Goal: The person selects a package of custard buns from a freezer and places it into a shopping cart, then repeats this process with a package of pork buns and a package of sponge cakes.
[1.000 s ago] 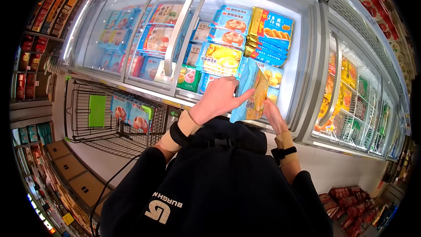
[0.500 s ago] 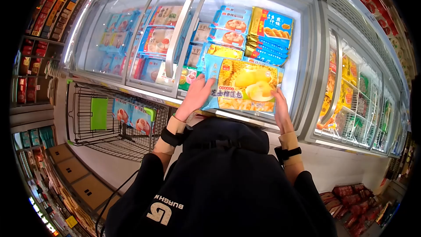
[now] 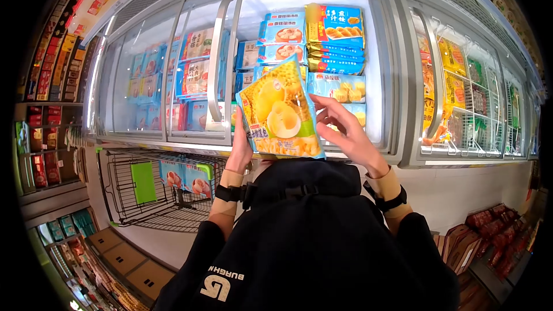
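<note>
A yellow and blue bag of frozen durian buns [image 3: 282, 112] is tilted in front of me over the front edge of the chest freezer. Its printed face, with a durian and a cut bun, points up at me. My left hand [image 3: 241, 145] grips the bag's left edge; most of its fingers are hidden behind the bag. At the right edge, my right hand [image 3: 345, 135] has its fingers apart and slightly curled, with the thumb close to or touching the bag. Just behind lie blue packs with yellow cakes [image 3: 340, 85] in the freezer.
Stacked blue dumpling bags [image 3: 336, 29] and light-blue bun packs [image 3: 282, 33] fill the open freezer section. A sliding door handle [image 3: 219, 52] stands to the left. Below it, a shopping cart [image 3: 155, 219] holds blue packs [image 3: 184, 178]. Another freezer [image 3: 461, 92] adjoins at right.
The bag has turned from lying wide to standing more upright and tilted, and moved left. My right hand has loosened from its edge, fingers now spread. The view has shifted slightly.
</note>
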The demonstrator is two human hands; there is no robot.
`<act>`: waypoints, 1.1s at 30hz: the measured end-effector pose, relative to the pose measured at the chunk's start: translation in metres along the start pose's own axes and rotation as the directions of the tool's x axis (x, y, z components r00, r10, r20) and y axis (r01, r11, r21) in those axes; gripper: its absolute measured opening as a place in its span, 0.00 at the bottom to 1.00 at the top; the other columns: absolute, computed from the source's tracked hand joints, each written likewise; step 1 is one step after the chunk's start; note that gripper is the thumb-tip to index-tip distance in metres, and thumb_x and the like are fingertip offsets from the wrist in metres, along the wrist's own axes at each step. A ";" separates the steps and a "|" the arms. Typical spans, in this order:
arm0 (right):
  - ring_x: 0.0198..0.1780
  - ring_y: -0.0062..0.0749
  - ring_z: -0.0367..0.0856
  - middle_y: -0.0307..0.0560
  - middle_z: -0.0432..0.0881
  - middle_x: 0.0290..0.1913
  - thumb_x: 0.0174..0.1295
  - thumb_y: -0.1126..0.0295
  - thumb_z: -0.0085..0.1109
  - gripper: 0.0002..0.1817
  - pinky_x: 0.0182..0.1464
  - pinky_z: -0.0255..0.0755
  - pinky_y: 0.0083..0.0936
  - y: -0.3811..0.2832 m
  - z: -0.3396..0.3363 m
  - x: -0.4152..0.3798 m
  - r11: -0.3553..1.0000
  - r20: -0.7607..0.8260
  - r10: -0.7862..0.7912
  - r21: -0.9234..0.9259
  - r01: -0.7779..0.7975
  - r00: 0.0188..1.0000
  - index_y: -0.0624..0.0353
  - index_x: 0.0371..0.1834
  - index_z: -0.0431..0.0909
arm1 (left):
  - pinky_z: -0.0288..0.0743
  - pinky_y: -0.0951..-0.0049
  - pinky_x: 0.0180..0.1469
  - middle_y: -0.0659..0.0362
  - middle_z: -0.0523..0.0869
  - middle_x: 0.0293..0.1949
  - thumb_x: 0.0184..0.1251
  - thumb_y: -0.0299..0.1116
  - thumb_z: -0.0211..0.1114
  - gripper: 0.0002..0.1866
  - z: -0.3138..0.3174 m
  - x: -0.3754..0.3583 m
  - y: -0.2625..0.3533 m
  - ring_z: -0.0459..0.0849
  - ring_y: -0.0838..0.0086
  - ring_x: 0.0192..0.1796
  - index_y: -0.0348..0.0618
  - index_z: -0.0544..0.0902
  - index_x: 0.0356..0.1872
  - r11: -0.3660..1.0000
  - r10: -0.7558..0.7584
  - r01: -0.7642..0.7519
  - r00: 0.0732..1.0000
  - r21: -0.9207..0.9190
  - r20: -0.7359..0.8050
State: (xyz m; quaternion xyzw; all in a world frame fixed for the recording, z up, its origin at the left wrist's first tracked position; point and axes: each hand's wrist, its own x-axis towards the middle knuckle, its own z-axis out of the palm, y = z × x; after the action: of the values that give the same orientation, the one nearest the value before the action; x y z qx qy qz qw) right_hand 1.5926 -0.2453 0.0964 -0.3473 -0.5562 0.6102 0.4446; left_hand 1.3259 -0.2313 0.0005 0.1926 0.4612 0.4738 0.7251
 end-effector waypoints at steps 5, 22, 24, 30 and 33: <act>0.44 0.27 0.78 0.45 0.75 0.51 0.58 0.69 0.69 0.35 0.49 0.72 0.25 -0.028 0.023 0.001 0.981 0.147 -0.131 -0.120 0.150 0.980 0.58 0.69 0.67 | 0.76 0.62 0.61 0.53 0.76 0.63 0.73 0.67 0.36 0.39 -0.003 0.000 -0.001 0.79 0.64 0.61 0.43 0.64 0.69 0.996 -0.022 0.024 0.999 -0.086 0.024; 0.38 0.24 0.79 0.44 0.80 0.38 0.59 0.64 0.69 0.28 0.43 0.73 0.23 -0.017 0.013 -0.001 0.987 -0.080 -0.037 -0.157 0.024 0.996 0.63 0.59 0.71 | 0.73 0.63 0.64 0.53 0.73 0.66 0.76 0.62 0.36 0.37 -0.007 0.000 0.001 0.76 0.64 0.64 0.43 0.62 0.71 0.999 0.033 -0.033 0.999 0.009 0.034; 0.36 0.23 0.77 0.45 0.79 0.37 0.57 0.59 0.71 0.30 0.43 0.73 0.22 -0.012 0.002 -0.003 0.949 -0.173 0.041 -0.301 -0.093 0.984 0.65 0.58 0.72 | 0.73 0.63 0.64 0.53 0.73 0.66 0.76 0.61 0.37 0.36 -0.009 0.000 0.003 0.76 0.65 0.64 0.43 0.62 0.71 0.994 0.064 -0.062 0.998 0.087 -0.024; 0.40 0.26 0.73 0.46 0.79 0.39 0.56 0.60 0.72 0.31 0.49 0.71 0.24 0.025 -0.026 -0.009 0.926 -0.197 0.114 -0.334 -0.175 0.974 0.72 0.55 0.72 | 0.69 0.70 0.61 0.54 0.78 0.58 0.79 0.56 0.38 0.32 -0.015 0.004 0.004 0.79 0.70 0.56 0.36 0.69 0.64 0.906 0.298 -0.222 0.939 0.362 -0.171; 0.42 0.28 0.74 0.48 0.81 0.43 0.57 0.63 0.72 0.30 0.51 0.71 0.26 0.027 -0.031 -0.013 0.924 -0.144 0.102 -0.354 -0.147 0.984 0.71 0.57 0.72 | 0.69 0.68 0.49 0.50 0.85 0.41 0.80 0.53 0.38 0.33 -0.012 -0.001 0.007 0.78 0.67 0.43 0.27 0.79 0.45 0.720 0.535 -0.341 0.828 0.605 -0.170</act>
State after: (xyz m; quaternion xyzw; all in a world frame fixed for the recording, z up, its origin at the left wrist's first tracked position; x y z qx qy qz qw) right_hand 1.6219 -0.2458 0.0642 -0.4950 -0.6078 0.5015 0.3663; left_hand 1.3120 -0.2303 0.0003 0.4146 0.6328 0.5061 0.4143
